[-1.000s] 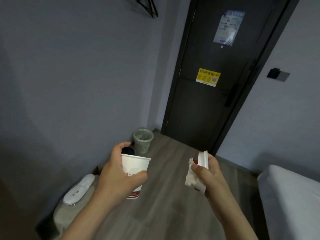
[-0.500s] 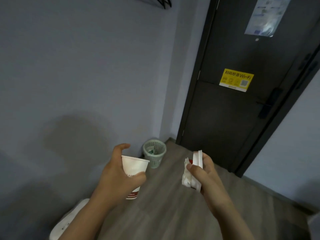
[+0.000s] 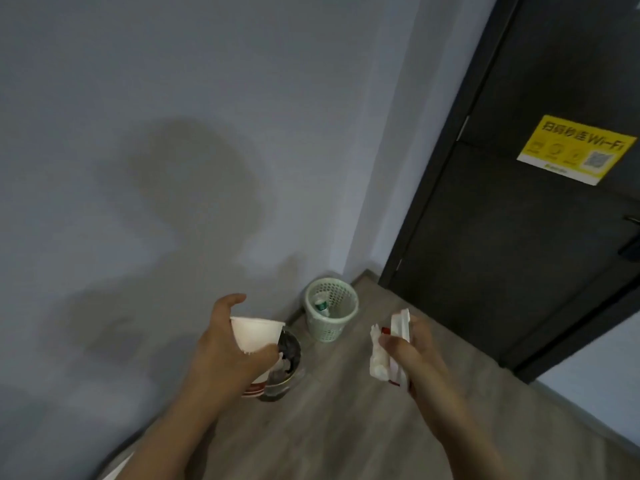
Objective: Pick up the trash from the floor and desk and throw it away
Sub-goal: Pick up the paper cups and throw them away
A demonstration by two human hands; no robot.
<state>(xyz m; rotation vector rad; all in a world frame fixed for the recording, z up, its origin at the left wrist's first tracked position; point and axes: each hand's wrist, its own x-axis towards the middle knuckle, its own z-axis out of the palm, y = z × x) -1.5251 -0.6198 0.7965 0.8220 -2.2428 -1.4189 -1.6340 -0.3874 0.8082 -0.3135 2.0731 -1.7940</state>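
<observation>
My left hand (image 3: 227,355) grips a white paper cup with a red band (image 3: 254,339), held upright. My right hand (image 3: 412,355) pinches a crumpled white tissue (image 3: 377,358) together with a flat white and red packet (image 3: 400,323). A pale green mesh wastebasket (image 3: 330,308) stands on the floor in the corner beyond both hands, with a small bottle inside. A second, dark bin with a shiny liner (image 3: 289,362) stands on the floor just behind the cup, partly hidden by it.
A grey wall runs along the left, carrying my shadow. A dark door (image 3: 519,220) with a yellow Wi-Fi sticker (image 3: 576,148) fills the right. Wood-look flooring (image 3: 346,427) stretches between hands and bins. A white object shows at the bottom edge (image 3: 116,474).
The view has moved closer to the corner; the green wastebasket looks larger and nearer. The dark bin has come into sight behind the cup. Both hands keep their holds.
</observation>
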